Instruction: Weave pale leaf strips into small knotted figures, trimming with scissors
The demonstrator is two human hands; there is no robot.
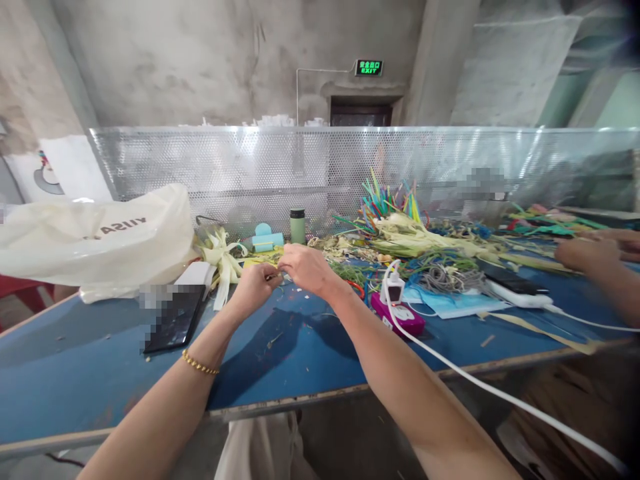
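- Left hand (257,288) is reaching forward from the lower left, its fingers curling inward; a gold beaded bracelet (200,363) is circling the wrist.
- Right hand (306,267) is reaching in from the lower right, knuckles up, fingers bending down toward the left fingertips.
- Both hands are meeting at the fingertips above the worktop (280,380); any item between them is too small to identify, so grip is not determinable.
- Yellow material (267,257) is lying just behind the hands, partly hidden by them.
- Pale strips (220,260) are spreading in a loose bundle left of the hands.
- Black tablet (175,319) is lying near the left forearm.
- Green flask (298,228) is standing upright behind the hands, its dark lid sitting on top; contents not visible.
- Light-blue items (267,239) are resting just left of the flask.
- White plastic bag (100,243) is bulging at the far left, bearing dark lettering; contents not discernible.
- Purple power block (400,317) is sitting right of the hands, a white plug (393,288) standing in it.
- Gray cords (450,279) are coiling beyond it, over a light-blue sheet (453,305).
- Another person's hand (590,253) is showing at the right edge.
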